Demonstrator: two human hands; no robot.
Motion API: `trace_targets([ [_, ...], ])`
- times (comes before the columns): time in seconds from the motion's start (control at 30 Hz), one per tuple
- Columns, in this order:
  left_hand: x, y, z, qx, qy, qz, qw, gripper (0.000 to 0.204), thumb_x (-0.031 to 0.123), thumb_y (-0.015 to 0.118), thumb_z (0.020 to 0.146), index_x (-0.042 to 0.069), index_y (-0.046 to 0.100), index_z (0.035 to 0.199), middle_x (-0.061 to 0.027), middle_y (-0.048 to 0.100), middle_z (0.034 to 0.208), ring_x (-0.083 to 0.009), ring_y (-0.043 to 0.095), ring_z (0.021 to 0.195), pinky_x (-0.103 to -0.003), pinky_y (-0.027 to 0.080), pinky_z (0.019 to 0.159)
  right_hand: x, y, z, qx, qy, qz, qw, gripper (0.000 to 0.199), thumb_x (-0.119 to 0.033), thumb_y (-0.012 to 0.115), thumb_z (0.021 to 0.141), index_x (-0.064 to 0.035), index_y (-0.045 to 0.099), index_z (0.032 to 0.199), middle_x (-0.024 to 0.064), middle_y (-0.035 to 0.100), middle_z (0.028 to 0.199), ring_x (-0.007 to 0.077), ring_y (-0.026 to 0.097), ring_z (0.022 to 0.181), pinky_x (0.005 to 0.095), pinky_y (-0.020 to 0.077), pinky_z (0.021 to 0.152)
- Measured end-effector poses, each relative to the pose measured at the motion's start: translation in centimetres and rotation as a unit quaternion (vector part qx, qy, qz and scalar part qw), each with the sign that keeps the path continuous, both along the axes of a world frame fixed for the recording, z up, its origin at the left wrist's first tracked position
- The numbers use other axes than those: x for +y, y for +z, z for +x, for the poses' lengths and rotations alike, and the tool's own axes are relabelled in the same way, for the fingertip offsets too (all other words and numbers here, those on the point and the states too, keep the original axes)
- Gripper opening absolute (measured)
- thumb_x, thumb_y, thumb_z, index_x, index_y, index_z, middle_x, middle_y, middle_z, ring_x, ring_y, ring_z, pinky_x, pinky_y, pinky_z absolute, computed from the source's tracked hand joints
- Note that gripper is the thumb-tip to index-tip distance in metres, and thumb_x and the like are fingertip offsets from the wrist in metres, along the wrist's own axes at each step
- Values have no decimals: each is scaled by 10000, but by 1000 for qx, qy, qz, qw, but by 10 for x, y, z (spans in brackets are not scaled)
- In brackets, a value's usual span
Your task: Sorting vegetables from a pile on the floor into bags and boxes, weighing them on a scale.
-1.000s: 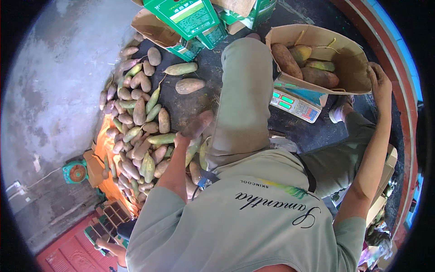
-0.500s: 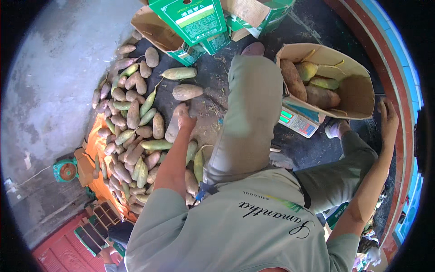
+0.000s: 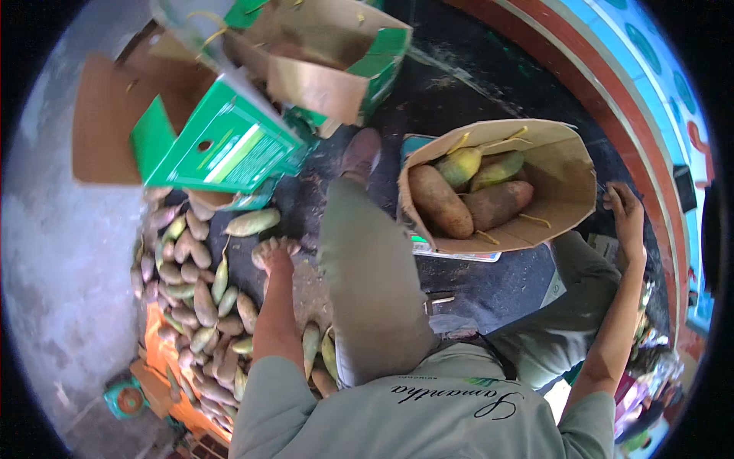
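My left hand (image 3: 275, 252) is lowered over a brown, soil-covered radish on the floor, its fingers bent around it; the hand and forearm hide most of that radish. Just beyond lies a pale green radish (image 3: 253, 222). On my right, an open cardboard box (image 3: 562, 172) holds several big radishes, among them a brown one (image 3: 441, 201) and a yellow-green one (image 3: 459, 167). Beneath the box, part of a scale (image 3: 459, 255) shows. My right hand (image 3: 625, 210) hangs beside the box's right edge, apart from it, fingers loosely bent with nothing visible in them.
A heap of green and brown radishes (image 3: 205, 304) spreads at left, partly over an orange sheet (image 3: 174, 359). Green cartons (image 3: 222, 145) with raised flaps stand ahead on the left. My bent leg (image 3: 375, 283) comes between the heap and the box. A reddish ledge (image 3: 612, 99) curves along the right.
My left hand has shifted from one brown radish to another farther out, near the pale green one. The view has turned and moved, so the boxes look larger. My right hand stays beside the box.
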State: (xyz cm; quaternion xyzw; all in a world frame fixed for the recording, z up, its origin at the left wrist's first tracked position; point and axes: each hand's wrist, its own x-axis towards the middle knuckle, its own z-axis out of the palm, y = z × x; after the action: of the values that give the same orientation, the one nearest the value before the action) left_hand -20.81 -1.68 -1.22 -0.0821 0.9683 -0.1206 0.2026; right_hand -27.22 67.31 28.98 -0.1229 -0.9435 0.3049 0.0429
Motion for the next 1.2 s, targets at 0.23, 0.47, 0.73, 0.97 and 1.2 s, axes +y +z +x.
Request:
trace_targets([
  [0.23,-8,-29,-2,31,-97,-75,992,317,249,567,787,195,532,1098,-78,515,1026,-286,457,1050,-461,352,866,-17,8,-10,-12,14,40,999,192,-145,520,868,24,570,945,61,559,722,115,534,663,244,440,633],
  [0.47,-20,-42,2,-22,-114,-6,993,315,209,562,759,173,496,1064,-35,549,1028,-254,514,1008,-398,411,823,-25,16,-2,2,-5,13,1000,173,-109,529,859,40,562,942,92,583,758,125,548,710,260,449,675],
  [0.73,-49,-36,37,109,293,292,904,279,148,527,832,114,454,1099,-79,572,996,-258,586,808,-391,473,668,-41,31,1,53,54,29,997,148,-97,552,820,13,580,914,166,606,808,247,607,760,313,460,706],
  [0.97,22,41,75,163,359,648,652,413,58,667,751,-1,443,1093,-70,578,943,-156,561,824,-290,478,642,-54,40,18,81,65,101,989,151,-145,575,790,-23,595,878,181,607,829,352,585,785,390,462,686],
  [1.2,72,254,24,390,312,687,528,744,83,679,740,41,240,1340,-135,367,1272,-242,466,1072,-334,475,811,-60,41,22,115,76,89,986,169,-161,561,801,-13,584,879,194,596,821,364,575,790,403,452,682],
])
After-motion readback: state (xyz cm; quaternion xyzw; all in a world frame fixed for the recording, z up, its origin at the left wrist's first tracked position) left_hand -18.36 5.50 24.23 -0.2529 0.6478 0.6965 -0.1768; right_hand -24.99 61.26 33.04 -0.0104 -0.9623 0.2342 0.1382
